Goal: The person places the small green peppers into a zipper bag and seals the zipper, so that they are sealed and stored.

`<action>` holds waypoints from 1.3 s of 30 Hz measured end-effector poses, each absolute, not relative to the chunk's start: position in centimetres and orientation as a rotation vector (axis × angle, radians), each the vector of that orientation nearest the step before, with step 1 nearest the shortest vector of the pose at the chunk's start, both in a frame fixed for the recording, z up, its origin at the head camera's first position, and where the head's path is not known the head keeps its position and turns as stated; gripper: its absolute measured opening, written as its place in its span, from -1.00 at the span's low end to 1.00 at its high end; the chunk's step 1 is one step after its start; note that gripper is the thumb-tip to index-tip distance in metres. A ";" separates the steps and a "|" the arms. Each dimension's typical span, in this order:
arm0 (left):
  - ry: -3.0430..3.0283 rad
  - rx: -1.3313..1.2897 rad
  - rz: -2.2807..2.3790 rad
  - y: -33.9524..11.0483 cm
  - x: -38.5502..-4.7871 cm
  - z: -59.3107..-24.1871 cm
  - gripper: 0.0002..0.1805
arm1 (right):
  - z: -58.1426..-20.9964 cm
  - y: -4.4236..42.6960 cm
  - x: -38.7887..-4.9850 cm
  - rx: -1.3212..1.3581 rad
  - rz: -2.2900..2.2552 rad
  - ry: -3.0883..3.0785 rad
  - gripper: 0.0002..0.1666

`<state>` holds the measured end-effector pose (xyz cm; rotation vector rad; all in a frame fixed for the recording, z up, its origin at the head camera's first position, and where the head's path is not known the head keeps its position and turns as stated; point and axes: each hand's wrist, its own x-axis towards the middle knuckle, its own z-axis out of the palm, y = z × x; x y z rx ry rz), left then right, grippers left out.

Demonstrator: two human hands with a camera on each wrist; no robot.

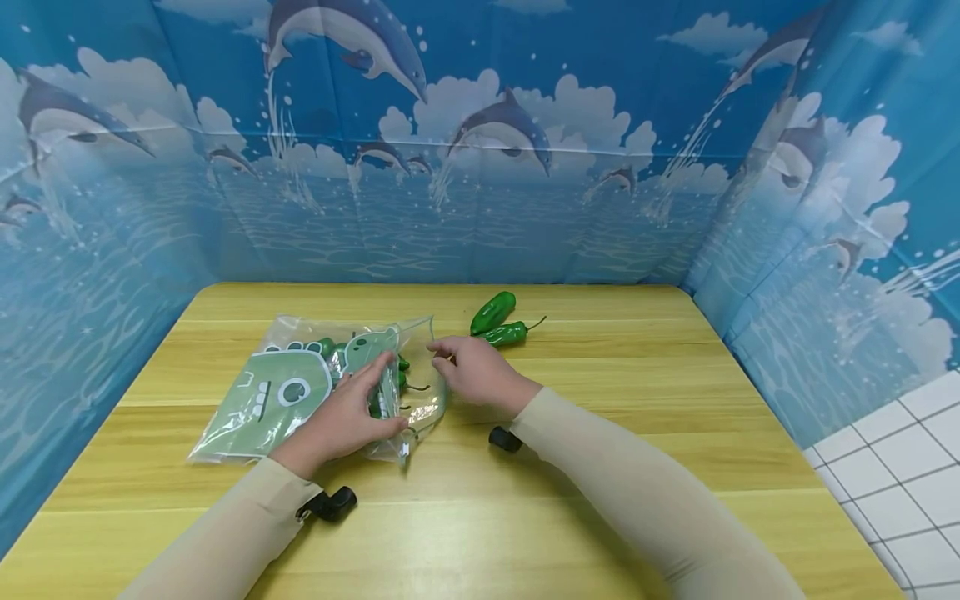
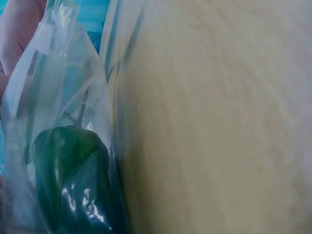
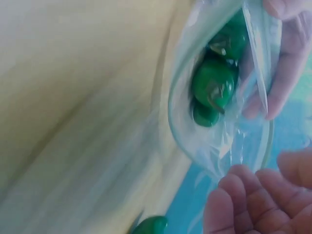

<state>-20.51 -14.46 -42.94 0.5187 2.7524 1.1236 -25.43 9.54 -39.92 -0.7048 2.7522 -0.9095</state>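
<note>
A clear plastic bag (image 1: 300, 327) with a green cartoon monster print lies at the left, its mouth spread toward the right. Several green peppers (image 3: 214, 84) show inside it, and one pepper (image 2: 73, 175) fills the lower left of the left wrist view. My left hand (image 1: 341, 421) lies over the bag and holds its upper film near the mouth, thumb and fingers spread apart. At the rim, my right hand (image 1: 480, 373) has loosely bent fingers (image 3: 243, 195) close to or touching the plastic, with nothing in its palm.
Two loose green peppers, one plump (image 1: 493, 312) and one with a long stem (image 1: 507, 335), lie just beyond my right hand. The wooden table (image 1: 637, 483) meets a dolphin-patterned curtain (image 1: 480, 217) at its back and sides.
</note>
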 end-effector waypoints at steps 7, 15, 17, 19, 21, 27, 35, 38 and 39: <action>2.755 0.529 1.120 -14.4 -20.5 -42.9 0.21 | -40.1 10.0 -25.6 -0.707 -0.827 2.707 -0.59; 2.738 0.528 1.132 -14.4 -20.5 -42.9 0.20 | -40.9 8.8 -25.1 -0.767 -0.731 2.728 -0.81; 2.740 0.532 1.130 -14.5 -20.6 -42.9 0.19 | -41.0 8.6 -25.1 -0.784 -0.719 2.742 -0.83; 2.743 0.534 1.126 -14.5 -20.6 -43.0 0.19 | -41.1 8.4 -25.1 -0.797 -0.706 2.756 -0.85; 2.745 0.535 1.124 -14.5 -20.6 -43.0 0.20 | -41.1 8.2 -25.0 -0.805 -0.702 2.770 -0.85; 2.742 0.527 1.126 -14.6 -20.6 -43.0 0.20 | -41.2 7.7 -25.1 -0.811 -0.710 2.780 -0.84; 2.746 0.531 1.127 -14.5 -20.5 -43.0 0.20 | -40.5 9.8 -26.2 -0.706 -0.929 2.772 -0.69; 2.749 0.528 1.126 -14.5 -20.5 -42.9 0.21 | -40.2 11.6 -27.1 -0.643 -1.035 2.818 -0.60; 2.751 0.526 1.126 -14.5 -20.5 -42.9 0.21 | -40.1 12.3 -27.5 -0.625 -1.051 2.831 -0.56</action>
